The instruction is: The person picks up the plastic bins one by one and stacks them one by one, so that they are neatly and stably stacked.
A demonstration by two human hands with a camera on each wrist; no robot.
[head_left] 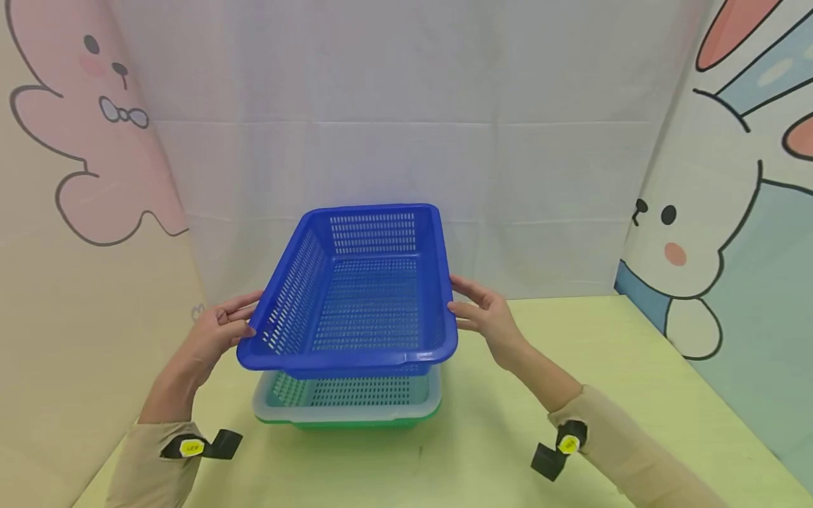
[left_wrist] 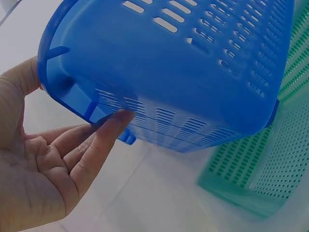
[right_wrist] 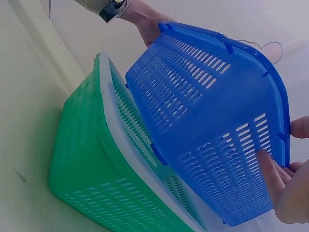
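Note:
A blue slotted plastic basket (head_left: 375, 303) is held up by both hands, tilted a little, above a stack of baskets. My left hand (head_left: 219, 331) grips its left rim, thumb at the rim and fingers against the outer wall (left_wrist: 159, 116). On the opposite side my right hand (head_left: 485, 317) pinches the right rim, with fingertips on the slotted side in the right wrist view. Below it stand a whitish translucent basket (head_left: 349, 410) and a green basket (right_wrist: 77, 145), nested one in the other. The blue basket hides most of the stack in the head view.
The stack stands on a pale yellow-green table (head_left: 571, 367). A white cloth backdrop (head_left: 406, 155) hangs behind, and printed panels with a pink cartoon animal (head_left: 101, 141) and a white rabbit (head_left: 692, 233) flank both sides.

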